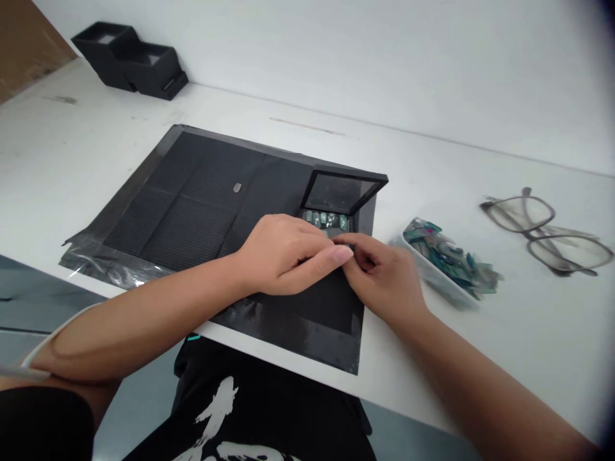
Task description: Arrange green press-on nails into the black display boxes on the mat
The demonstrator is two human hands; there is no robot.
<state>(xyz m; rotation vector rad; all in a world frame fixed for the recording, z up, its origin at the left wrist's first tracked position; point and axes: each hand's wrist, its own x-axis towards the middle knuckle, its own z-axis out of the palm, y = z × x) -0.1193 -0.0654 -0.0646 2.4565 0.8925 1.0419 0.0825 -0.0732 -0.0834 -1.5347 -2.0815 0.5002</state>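
My left hand [283, 253] rests on a black mat [192, 198], fingers curled and thumb stretched toward my right hand [379, 272]. The right hand's fingers are pinched together just in front of a small black box [368, 214] whose clear lid [341, 192] stands open. A row of teal press-on nails [327, 219] lies inside the box. Both hands meet at the box's front edge and hide what is between the fingertips. A single small grey nail [237, 187] lies alone on the mat.
A clear tray [435, 272] heaped with several teal nails sits right of the box. Eyeglasses [545, 230] lie folded at the far right. Two black boxes [132, 61] stand at the back left. The white table's near edge [384, 400] runs by my lap.
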